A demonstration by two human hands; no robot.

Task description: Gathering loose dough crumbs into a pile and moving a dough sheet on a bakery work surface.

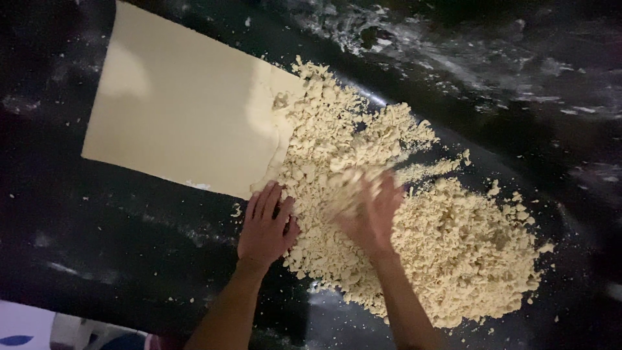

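Two hands on crumbly dough pile [414, 214] — left hand [265, 227] spread flat, corralling its edge; right hand [372, 214] blurred, grip unclear. Smooth dough sheet [181, 104] far-left.

The loose heap of crumbly dough pieces [414, 220] under both hands is pale yellow-beige, mottled with darker shadowed gaps between the lumps. The flat smooth sheet of dough [181, 110] just beyond the left hand [264, 228] is an even cream colour, lighter where light falls on it. The glossy work surface [103, 246] beneath the hands is black, streaked and speckled with white floury smears. Below the left forearm, a small corner patch [23, 327] is white with a blue mark.
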